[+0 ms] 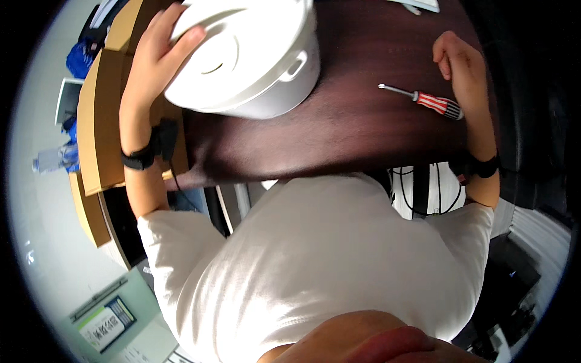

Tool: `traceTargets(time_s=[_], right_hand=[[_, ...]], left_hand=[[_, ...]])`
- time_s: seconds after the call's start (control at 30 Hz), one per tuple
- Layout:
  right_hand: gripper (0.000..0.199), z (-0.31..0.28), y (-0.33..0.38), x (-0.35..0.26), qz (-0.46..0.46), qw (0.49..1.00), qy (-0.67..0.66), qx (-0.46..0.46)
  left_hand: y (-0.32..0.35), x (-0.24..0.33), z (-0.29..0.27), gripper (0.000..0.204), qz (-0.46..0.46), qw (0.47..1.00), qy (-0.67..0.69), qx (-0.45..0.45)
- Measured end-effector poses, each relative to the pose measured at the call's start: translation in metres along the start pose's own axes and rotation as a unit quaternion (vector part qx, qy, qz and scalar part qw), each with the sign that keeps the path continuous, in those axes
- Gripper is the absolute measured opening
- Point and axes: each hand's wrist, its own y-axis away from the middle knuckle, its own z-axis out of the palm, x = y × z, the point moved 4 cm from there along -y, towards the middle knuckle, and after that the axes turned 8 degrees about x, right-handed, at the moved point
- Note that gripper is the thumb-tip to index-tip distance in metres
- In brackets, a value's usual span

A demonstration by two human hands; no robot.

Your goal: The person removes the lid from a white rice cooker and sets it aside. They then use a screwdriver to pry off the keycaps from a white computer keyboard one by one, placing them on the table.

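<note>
A white round bucket (272, 100) stands at the far left of the dark wooden table, with a white lid (248, 57) over its top. My left hand (160, 54) grips the lid's left edge, thumb on the upper face and fingers over the rim. Part of the bucket runs out of view at the top. At the right of the table my right hand (461, 63) is curled in, and I see nothing between its fingers. Just below and left of it lies a screwdriver (433, 103) with a red, white and black striped handle, apart from the hand.
Cardboard boxes (100, 121) stand along the table's left side, close to my left forearm. A cable hangs from the black band (139, 158) on my left wrist. At the far right edge lies a pale flat object (423, 5). A white bag-like item (426, 190) sits below the table edge.
</note>
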Motion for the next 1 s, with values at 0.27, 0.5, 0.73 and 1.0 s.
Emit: traceTargets(time_s=[0.27,0.5,0.73,1.0], right_hand=[[0.036,-0.047,0.029,0.025,0.053,0.992,0.112,0.035],[0.028,-0.009,0.011,0.013,0.055,0.995,0.071,-0.043],[0.039,0.046,-0.049,0.001,0.066,0.966,-0.069,-0.239],[0.067,0.152,-0.073,-0.052,0.205,0.925,-0.305,-0.097]], left_hand=[[0.000,0.007,0.000,0.057,-0.083,0.995,-0.031,0.036],[0.056,0.019,-0.013,0.048,-0.122,0.976,0.039,0.176],[0.106,0.024,-0.011,0.058,-0.138,0.911,0.078,0.380],[0.164,0.008,0.064,0.117,-0.260,0.881,0.268,0.291]])
